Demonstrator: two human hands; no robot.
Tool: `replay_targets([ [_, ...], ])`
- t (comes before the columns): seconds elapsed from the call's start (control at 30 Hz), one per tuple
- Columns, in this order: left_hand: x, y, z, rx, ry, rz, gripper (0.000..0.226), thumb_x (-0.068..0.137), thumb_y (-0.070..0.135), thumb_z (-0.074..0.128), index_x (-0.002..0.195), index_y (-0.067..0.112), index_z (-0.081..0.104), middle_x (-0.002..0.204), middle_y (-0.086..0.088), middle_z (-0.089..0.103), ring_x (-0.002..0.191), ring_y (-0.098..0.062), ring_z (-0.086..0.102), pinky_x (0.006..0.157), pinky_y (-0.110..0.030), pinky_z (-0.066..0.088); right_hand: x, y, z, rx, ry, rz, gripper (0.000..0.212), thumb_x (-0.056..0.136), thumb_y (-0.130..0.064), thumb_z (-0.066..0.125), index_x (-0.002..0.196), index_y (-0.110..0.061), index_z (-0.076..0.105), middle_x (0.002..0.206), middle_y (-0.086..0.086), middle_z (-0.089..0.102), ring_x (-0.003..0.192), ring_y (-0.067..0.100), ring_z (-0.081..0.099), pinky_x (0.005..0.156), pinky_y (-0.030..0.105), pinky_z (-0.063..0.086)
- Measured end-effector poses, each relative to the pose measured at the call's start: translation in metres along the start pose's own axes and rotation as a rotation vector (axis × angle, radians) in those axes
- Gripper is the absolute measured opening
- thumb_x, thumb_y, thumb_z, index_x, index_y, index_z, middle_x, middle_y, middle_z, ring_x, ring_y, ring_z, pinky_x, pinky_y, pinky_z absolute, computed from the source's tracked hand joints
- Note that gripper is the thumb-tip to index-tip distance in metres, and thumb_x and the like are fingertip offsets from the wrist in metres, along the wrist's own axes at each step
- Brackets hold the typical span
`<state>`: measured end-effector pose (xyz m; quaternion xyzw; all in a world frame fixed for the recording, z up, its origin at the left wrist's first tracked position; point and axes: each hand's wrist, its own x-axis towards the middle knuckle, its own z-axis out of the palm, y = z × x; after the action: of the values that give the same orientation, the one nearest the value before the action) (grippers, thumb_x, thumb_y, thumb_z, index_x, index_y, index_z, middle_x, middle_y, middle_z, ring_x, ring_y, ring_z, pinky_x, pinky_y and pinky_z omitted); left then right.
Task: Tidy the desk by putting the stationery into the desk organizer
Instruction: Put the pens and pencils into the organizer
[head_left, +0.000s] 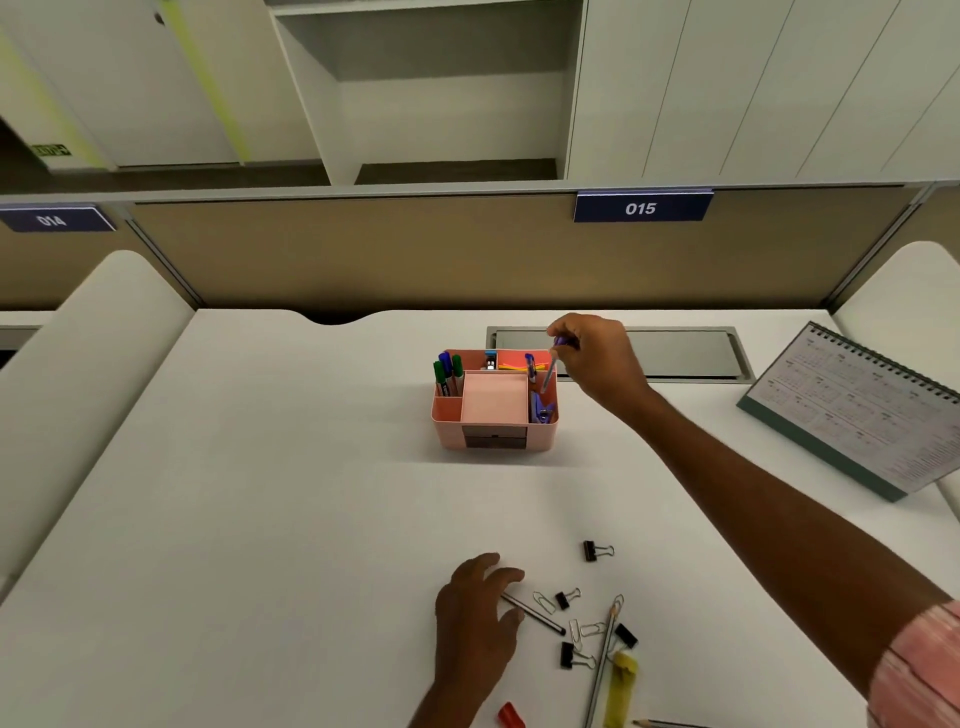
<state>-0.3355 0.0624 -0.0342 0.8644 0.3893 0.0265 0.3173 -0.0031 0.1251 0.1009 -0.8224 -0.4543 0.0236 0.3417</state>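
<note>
A pink desk organizer (447, 410) stands mid-desk, with green and blue markers in its left slot and blue items in its right slots. My right hand (597, 358) pinches a purple pen (551, 366) above the organizer's right rear compartment, tip pointing down into it. My left hand (478, 608) rests on the near desk, fingers touching the end of a dark pencil (535, 616). Beside it lie several black binder clips (596, 551), paper clips (543, 601), a grey pencil (602, 665) and a yellow item (621, 686).
A spiral desk calendar (862, 410) stands at the right. A metal cable hatch (685, 353) is set into the desk behind the organizer. A red object (510, 716) and another pencil (670, 723) lie at the bottom edge. Partition walls flank the desk.
</note>
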Motion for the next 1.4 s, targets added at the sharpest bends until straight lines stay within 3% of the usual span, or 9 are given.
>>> replay_targets([
  [0.1,-0.002,-0.002,0.003,0.009,-0.004,0.021,0.049,0.092,0.036,0.07,0.138,0.047,0.056,0.154,0.027,0.034,0.149,0.001,0.023,0.109,-0.017,0.011,0.007,0.007,0.016,-0.049,-0.048,0.018,0.019,0.095,-0.006,0.067,0.113,-0.009,0.073,0.107,0.008,0.076,0.094,0.018,0.068,0.081,0.036,0.062],
  [0.27,-0.003,-0.003,0.005,0.04,0.014,0.041,0.052,0.084,0.032,0.075,0.133,0.042,0.062,0.148,0.019,0.049,0.144,-0.007,0.04,0.116,-0.035,0.03,0.012,0.014,0.034,-0.098,-0.125,0.065,0.01,0.097,-0.013,0.066,0.104,-0.012,0.073,0.1,0.006,0.076,0.089,0.018,0.068,0.071,0.031,0.059],
  [0.43,0.0,-0.008,0.011,0.096,0.02,0.066,0.059,0.062,0.031,0.091,0.116,0.042,0.068,0.132,0.018,0.062,0.125,-0.008,0.059,0.097,-0.037,0.048,0.018,0.012,0.041,-0.1,-0.173,0.083,0.011,0.098,-0.015,0.063,0.101,-0.011,0.072,0.099,0.007,0.076,0.09,0.02,0.068,0.072,0.029,0.055],
  [0.6,0.003,-0.007,0.006,0.111,0.072,0.106,0.065,0.048,0.032,0.099,0.106,0.04,0.069,0.12,0.019,0.065,0.117,-0.001,0.052,0.085,-0.031,0.051,0.021,0.014,0.047,-0.097,-0.188,0.101,0.011,0.099,-0.016,0.063,0.103,-0.01,0.071,0.101,0.008,0.076,0.091,0.02,0.069,0.071,0.027,0.051],
  [0.83,0.005,-0.012,0.008,0.099,0.092,0.084,0.052,0.065,0.024,0.092,0.11,0.038,0.072,0.122,0.02,0.064,0.118,-0.004,0.059,0.095,-0.028,0.047,0.021,0.017,0.047,-0.077,-0.173,0.09,0.012,0.097,-0.016,0.067,0.106,-0.008,0.071,0.101,0.009,0.075,0.094,0.021,0.069,0.077,0.033,0.058],
  [1.1,0.006,-0.015,0.008,0.121,0.111,0.095,0.039,0.077,0.029,0.084,0.113,0.038,0.073,0.131,0.022,0.062,0.127,0.002,0.048,0.101,-0.021,0.031,0.021,0.018,0.041,-0.088,-0.163,0.078,0.021,0.094,-0.015,0.072,0.113,-0.007,0.07,0.105,0.009,0.075,0.093,0.018,0.066,0.079,0.036,0.061],
  [1.27,0.006,-0.015,0.006,0.128,0.088,0.096,0.036,0.081,0.03,0.081,0.115,0.039,0.074,0.135,0.023,0.059,0.132,0.0,0.05,0.102,-0.02,0.027,0.014,0.018,0.035,-0.071,-0.128,0.067,0.02,0.096,-0.017,0.07,0.112,-0.007,0.071,0.105,0.008,0.075,0.093,0.017,0.065,0.076,0.032,0.059],
  [1.4,0.006,-0.014,0.007,0.098,0.088,0.091,0.03,0.077,0.023,0.086,0.099,0.04,0.077,0.129,0.023,0.062,0.128,0.001,0.052,0.098,-0.02,0.032,-0.003,0.015,0.031,-0.067,-0.109,0.053,0.014,0.098,-0.019,0.066,0.104,-0.008,0.071,0.1,0.008,0.076,0.087,0.017,0.064,0.07,0.027,0.052],
])
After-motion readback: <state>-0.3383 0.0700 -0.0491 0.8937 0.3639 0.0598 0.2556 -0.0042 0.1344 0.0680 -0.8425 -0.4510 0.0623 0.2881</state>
